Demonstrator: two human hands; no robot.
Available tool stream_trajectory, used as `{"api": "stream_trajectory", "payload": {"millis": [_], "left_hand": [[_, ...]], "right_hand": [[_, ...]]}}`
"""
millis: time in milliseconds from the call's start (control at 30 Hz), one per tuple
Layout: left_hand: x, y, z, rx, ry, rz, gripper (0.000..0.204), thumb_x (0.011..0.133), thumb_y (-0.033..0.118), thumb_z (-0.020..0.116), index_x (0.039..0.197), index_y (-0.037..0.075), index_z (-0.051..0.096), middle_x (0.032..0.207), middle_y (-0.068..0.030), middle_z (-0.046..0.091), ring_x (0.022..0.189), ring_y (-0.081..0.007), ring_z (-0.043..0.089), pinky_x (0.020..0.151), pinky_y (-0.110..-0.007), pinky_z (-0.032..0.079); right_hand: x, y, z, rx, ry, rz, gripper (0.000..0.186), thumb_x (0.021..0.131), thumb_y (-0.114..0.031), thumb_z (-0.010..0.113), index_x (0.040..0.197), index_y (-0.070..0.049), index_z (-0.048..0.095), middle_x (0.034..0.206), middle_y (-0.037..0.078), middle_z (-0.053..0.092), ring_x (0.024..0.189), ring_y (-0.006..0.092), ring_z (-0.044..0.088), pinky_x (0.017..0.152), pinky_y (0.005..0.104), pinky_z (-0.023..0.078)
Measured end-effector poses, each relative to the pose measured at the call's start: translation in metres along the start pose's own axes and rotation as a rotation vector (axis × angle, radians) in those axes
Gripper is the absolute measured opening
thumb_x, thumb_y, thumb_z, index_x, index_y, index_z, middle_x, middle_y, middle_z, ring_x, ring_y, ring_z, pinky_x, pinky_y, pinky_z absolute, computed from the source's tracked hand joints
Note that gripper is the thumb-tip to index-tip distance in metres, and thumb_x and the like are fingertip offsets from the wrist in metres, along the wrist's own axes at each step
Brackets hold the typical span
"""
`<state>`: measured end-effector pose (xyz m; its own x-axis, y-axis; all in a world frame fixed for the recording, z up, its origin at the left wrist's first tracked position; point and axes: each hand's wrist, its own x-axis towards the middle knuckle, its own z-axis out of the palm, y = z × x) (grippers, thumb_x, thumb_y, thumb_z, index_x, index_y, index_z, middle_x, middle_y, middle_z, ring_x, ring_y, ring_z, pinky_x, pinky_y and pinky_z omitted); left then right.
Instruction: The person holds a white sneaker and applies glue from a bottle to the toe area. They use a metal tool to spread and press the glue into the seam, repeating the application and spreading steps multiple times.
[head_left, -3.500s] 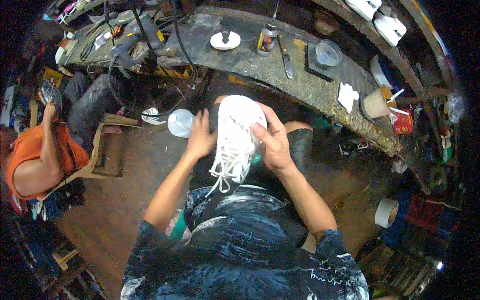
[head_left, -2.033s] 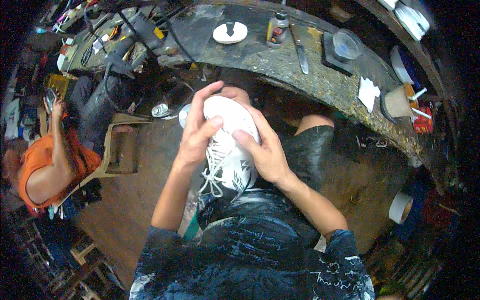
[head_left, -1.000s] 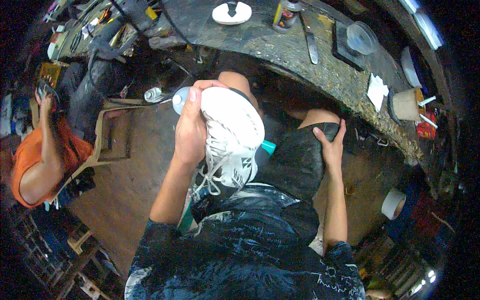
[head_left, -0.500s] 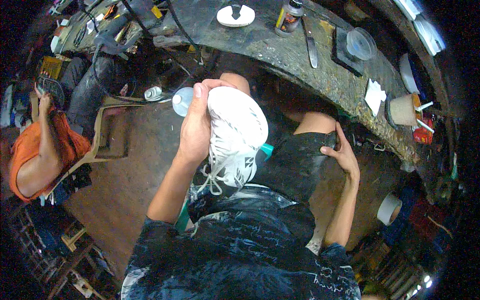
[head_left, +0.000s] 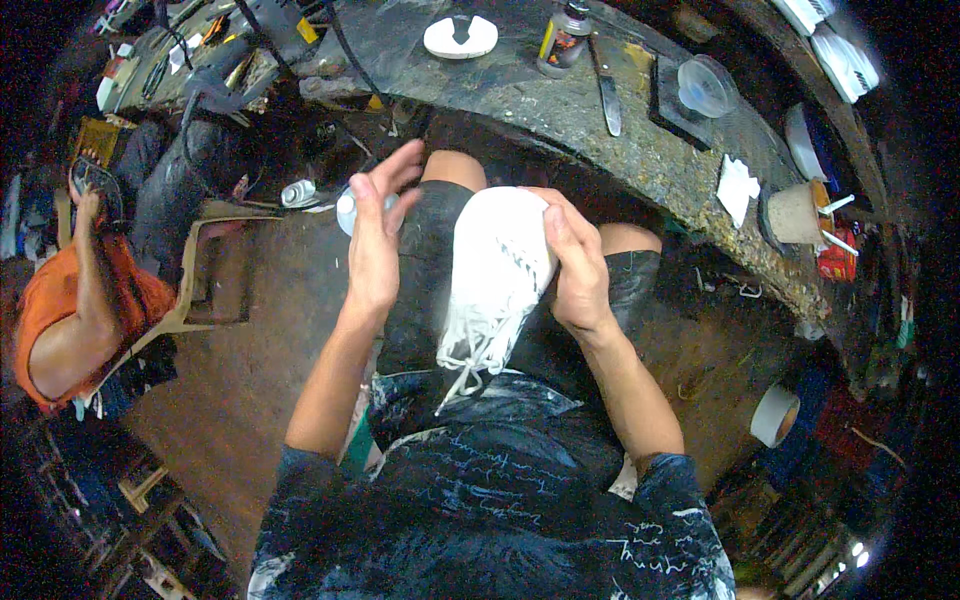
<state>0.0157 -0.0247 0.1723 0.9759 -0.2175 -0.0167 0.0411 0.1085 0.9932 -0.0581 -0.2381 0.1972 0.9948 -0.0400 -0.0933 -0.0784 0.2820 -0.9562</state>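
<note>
A white shoe (head_left: 492, 265) with printed dark marks stands over my lap, rounded toe away from me. Its white laces are drawn together and hang toward my shirt. My right hand (head_left: 577, 255) is closed around its right side, thumb on top; the fingers behind it are hidden. To the left of the shoe, apart from it, my left hand (head_left: 378, 235) is open and holds nothing, its fingers spread and slightly blurred. Just behind that hand, a translucent bottle (head_left: 347, 212) is partly covered.
Across the front runs a rough workbench (head_left: 480, 92), bearing a white U-shaped piece (head_left: 460, 37), a dark bottle (head_left: 564, 40), a knife (head_left: 609, 100) and a clear round tub (head_left: 706, 86). At the right stands a pot with brushes (head_left: 797, 212). A person in orange (head_left: 90, 300) sits at left.
The shoe has passed from my left hand to my right and shifted rightward. My left hand has let go and opened. My right hand has come up from my thigh.
</note>
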Motion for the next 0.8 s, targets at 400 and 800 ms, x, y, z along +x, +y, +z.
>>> {"api": "stream_trajectory", "payload": {"millis": [400, 800], "left_hand": [[-0.019, -0.107, -0.05, 0.082, -0.097, -0.715, 0.109, 0.083, 0.045, 0.088, 0.163, -0.004, 0.032, 0.149, -0.0246, 0.057, 0.136, -0.0348, 0.058, 0.117, -0.043, 0.043], [-0.011, -0.127, -0.069, -0.174, -0.267, -0.641, 0.104, 0.079, 0.036, 0.088, 0.161, -0.003, 0.036, 0.146, -0.0204, 0.059, 0.132, -0.0324, 0.06, 0.114, -0.043, 0.048]], "right_hand": [[-0.031, -0.03, 0.018, -0.193, -0.187, -0.173, 0.047, 0.103, -0.022, 0.058, 0.14, 0.006, 0.063, 0.138, 0.023, 0.07, 0.131, 0.0319, 0.068, 0.114, 0.0423, 0.049], [-0.039, -0.025, 0.029, -0.235, -0.267, -0.243, 0.06, 0.101, -0.043, 0.067, 0.135, 0.007, 0.067, 0.136, 0.023, 0.072, 0.122, 0.0381, 0.072, 0.104, 0.0446, 0.055]]}}
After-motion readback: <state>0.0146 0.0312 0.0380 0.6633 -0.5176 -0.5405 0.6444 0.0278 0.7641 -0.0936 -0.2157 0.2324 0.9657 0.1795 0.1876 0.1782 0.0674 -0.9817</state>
